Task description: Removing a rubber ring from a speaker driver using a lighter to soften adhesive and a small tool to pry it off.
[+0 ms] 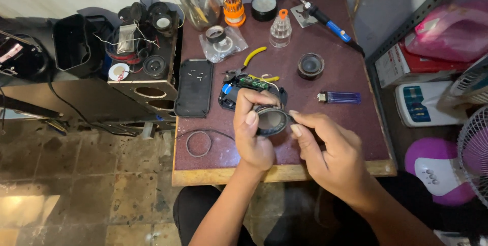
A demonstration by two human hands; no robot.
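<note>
Above the front half of the dark red table (pixel 351 124), seen from the head camera, your left hand (pixel 252 139) is closed around a small round black speaker driver with a grey cone (pixel 271 121), thumb across its near rim and fingers curled behind. Your right hand (pixel 330 152) is pinched shut at the driver's right edge, thumb and forefinger meeting on something too fine to make out, probably a wire or tab.

Just behind the driver lies an opened black device shell with a green circuit board and a blue cell (pixel 249 91), touching or nearly touching your left fingers. Left of it sits a flat black oval back cover holding a few small screws (pixel 193 87). A thin black rubber ring (pixel 198 143) lies near the front left edge. Further back are yellow-handled pliers (pixel 254 53), a second round black speaker (pixel 310 66), a translucent purple lighter (pixel 339 97), and a blue-handled soldering iron (pixel 333 22) on its stand.

To work well here, keep the left grip on the rim only, off the soft cone. Pull gently with the right pinch, along the lead rather than sideways, and keep slack toward the circuit board.
</note>
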